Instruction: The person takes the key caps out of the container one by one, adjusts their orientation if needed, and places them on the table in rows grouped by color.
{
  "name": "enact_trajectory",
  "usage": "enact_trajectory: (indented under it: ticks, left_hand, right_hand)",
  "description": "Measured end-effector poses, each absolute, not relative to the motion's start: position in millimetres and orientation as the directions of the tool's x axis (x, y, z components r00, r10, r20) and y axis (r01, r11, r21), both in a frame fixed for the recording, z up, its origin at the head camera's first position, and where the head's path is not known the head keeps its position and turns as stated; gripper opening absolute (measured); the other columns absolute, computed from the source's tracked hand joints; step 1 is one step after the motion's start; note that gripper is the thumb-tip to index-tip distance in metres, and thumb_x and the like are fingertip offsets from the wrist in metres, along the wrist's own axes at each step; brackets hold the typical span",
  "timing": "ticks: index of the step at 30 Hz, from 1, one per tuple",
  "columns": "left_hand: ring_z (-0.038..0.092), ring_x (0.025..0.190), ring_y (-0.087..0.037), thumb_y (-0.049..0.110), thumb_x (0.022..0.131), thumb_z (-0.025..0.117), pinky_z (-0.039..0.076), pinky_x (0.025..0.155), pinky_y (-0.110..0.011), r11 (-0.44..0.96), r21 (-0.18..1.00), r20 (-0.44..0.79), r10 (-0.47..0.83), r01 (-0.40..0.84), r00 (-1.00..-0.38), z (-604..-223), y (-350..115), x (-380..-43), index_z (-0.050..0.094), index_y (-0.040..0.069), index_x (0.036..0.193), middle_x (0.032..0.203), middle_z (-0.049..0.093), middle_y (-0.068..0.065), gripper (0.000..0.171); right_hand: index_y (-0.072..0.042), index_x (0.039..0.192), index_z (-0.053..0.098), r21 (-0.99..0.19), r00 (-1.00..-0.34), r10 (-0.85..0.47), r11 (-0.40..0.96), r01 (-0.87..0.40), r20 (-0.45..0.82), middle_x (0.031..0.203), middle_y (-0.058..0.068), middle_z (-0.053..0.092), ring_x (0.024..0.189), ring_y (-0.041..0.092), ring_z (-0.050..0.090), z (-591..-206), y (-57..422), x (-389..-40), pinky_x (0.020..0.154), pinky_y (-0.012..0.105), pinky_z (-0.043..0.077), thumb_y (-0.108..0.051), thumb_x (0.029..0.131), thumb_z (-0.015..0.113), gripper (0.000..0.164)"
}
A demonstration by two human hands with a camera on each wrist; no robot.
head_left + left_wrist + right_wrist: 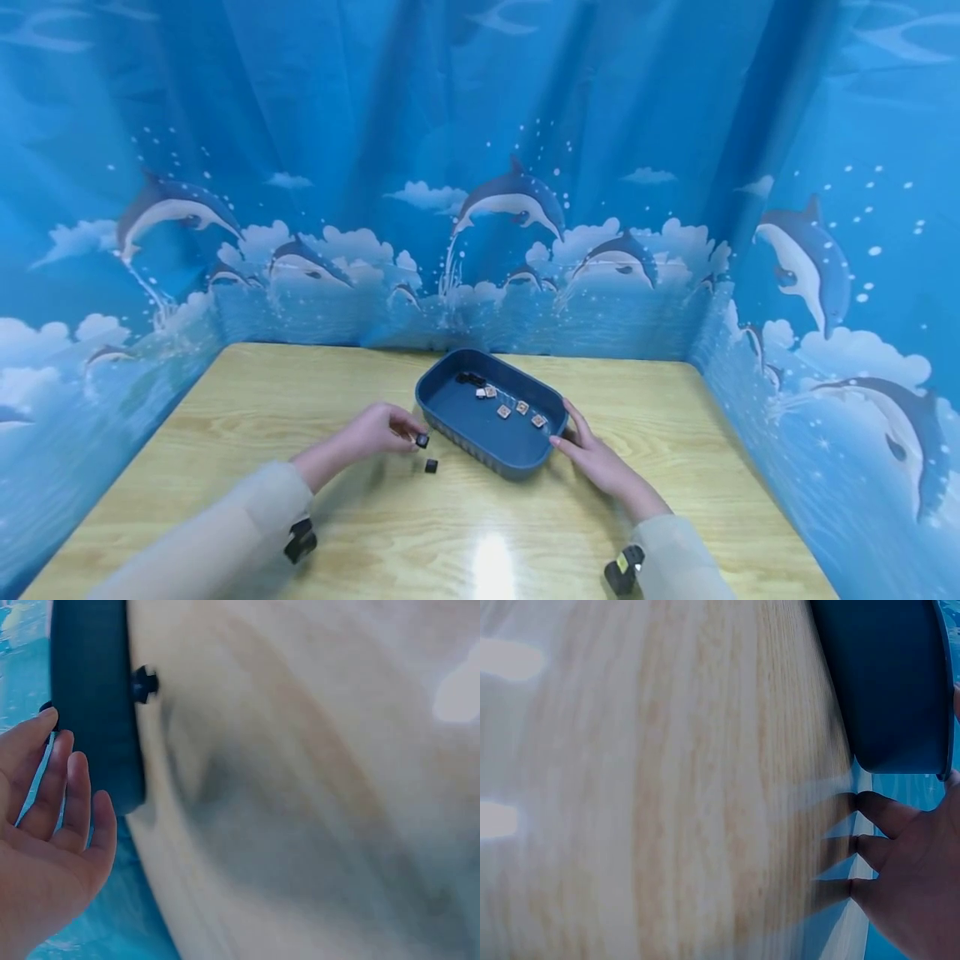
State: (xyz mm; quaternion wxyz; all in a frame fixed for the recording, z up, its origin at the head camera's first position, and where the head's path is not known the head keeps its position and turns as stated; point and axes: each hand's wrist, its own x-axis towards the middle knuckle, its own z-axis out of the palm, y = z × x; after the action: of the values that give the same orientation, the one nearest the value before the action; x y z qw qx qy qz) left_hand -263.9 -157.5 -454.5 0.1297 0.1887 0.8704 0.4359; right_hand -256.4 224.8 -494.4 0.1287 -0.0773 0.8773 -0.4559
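In the head view, the left hand (pixel 386 431) pinches a small black cube (pixel 422 440) just beside a dark-blue oblong tray (pixel 465 418) holding small pale-faced blocks (pixel 504 411). A second black block (pixel 431 466) lies on the light wood-grain table (pixel 360 533). The right hand (pixel 592 457), fingers spread, touches the tray's end.

In the left wrist view, fingertips mostly hide the cube.

In the right wrist view, three fingers extend straight beside the tray.

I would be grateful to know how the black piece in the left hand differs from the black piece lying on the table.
The held piece is pinched by the left hand; the loose piece is untouched. The held piece is raised off the table, while the loose piece lies on it. Both are small, black and outside the tray.
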Motion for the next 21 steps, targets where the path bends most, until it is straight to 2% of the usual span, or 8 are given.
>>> enact_trajectory:
  ticks: [9, 16, 21]
  left_hand:
    - [0.062, 0.070, -0.012, -0.007, 0.074, 0.076, 0.053, 0.063, -0.026, 0.604, 0.782, -0.109, 0.374, 0.153, -0.921, -472.8, -156.4, -253.2, 0.075, 0.000, 0.093, 0.077, 0.069, 0.000, 0.020]
    - [0.063, 0.068, -0.011, -0.005, 0.069, 0.082, 0.053, 0.067, -0.027, 0.666, 0.742, -0.153, 0.284, 0.079, -0.947, -481.7, -151.9, -249.6, 0.075, 0.004, 0.085, 0.074, 0.069, 0.001, 0.020]
    - [0.064, 0.066, -0.011, -0.005, 0.067, 0.084, 0.053, 0.066, -0.026, 0.670, 0.738, -0.139, 0.274, 0.085, -0.952, -487.8, -151.4, -250.3, 0.074, 0.004, 0.082, 0.071, 0.069, 0.001, 0.020]
  right_hand:
    - [-0.027, 0.158, 0.002, -0.814, -0.954, -0.253, 0.581, -0.018, -0.159, 0.148, 0.028, 0.034, 0.136, 0.046, 0.031, -495.4, 225.7, -257.5, 0.109, 0.065, 0.016, -0.048, 0.099, 0.050, 0.078]
    - [-0.026, 0.158, 0.002, -0.814, -0.954, -0.249, 0.581, -0.010, -0.165, 0.148, 0.027, 0.034, 0.136, 0.046, 0.031, -493.8, 224.1, -256.7, 0.109, 0.065, 0.015, -0.048, 0.099, 0.050, 0.078]
    - [-0.026, 0.158, 0.002, -0.819, -0.955, -0.252, 0.573, -0.017, -0.157, 0.148, 0.028, 0.034, 0.137, 0.045, 0.030, -492.5, 223.6, -256.1, 0.110, 0.064, 0.015, -0.046, 0.100, 0.050, 0.078]
